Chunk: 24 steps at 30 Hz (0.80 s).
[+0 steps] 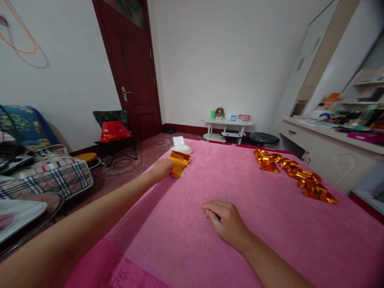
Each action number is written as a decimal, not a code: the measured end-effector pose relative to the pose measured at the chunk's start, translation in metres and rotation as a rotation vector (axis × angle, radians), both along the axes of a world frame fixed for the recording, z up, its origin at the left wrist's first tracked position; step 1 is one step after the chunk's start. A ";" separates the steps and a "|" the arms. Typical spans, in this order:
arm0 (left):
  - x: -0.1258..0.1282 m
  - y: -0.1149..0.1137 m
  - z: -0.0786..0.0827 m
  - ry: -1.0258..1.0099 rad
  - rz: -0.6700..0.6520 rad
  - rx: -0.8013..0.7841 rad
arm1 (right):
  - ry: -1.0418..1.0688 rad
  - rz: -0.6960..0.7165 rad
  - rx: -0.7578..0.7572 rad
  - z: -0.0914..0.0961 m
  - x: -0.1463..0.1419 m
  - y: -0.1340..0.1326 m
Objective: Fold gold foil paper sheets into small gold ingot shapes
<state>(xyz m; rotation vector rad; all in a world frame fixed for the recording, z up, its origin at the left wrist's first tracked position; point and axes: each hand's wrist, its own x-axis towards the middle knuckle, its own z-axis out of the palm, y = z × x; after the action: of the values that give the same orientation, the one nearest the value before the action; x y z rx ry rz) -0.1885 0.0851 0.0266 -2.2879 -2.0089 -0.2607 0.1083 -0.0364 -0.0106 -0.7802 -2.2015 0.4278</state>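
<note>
My bench (210, 180) is spread with pink cloth, and its left edge slants away beneath my left forearm. The gold foil sheets (181, 163) lie close to that edge, toward the far end, with a white packet (182, 149) just behind them, its lid (178, 141) standing up. Along the right edge run the folded gold strips (297, 170), crumpled into zigzags, several of them touching or overlapping. Between these 2 lots of gold stretches a broad run of pink cloth, room enough to slide a hand across. Past the far edge, well apart, stands a low white stand (207, 120); a white dresser (292, 132) rises beyond the right edge.

My left grip (162, 169) reaches to the left side of the foil sheets and touches them; my fingertips are hidden there, so I cannot tell how tightly they close. My right grip (226, 220) is narrow, over the middle of the cloth, fingers curled in, thumb tucked just below the index finger.

On the folding chair (115, 145) at left sits a red bag (114, 131) with yellow characters too small for me to read. Darker marks show in the cloth near me at lower left, also unreadable.
</note>
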 end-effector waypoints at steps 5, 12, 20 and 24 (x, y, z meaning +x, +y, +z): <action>0.003 -0.008 0.005 0.000 -0.060 0.022 | -0.003 -0.002 0.010 0.000 0.000 0.000; 0.008 -0.016 0.004 -0.009 -0.067 0.030 | -0.008 -0.007 0.008 0.000 -0.001 0.000; 0.012 -0.009 0.003 -0.109 -0.011 -0.056 | -0.022 -0.007 0.004 0.001 0.000 0.000; 0.013 0.009 -0.003 -0.195 0.055 -0.148 | -0.017 -0.006 0.006 0.001 0.000 0.001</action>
<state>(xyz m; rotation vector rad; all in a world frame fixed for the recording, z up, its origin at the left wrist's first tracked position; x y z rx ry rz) -0.1754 0.0945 0.0238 -2.3722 -2.2519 -0.3559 0.1081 -0.0358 -0.0093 -0.7902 -2.2146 0.4127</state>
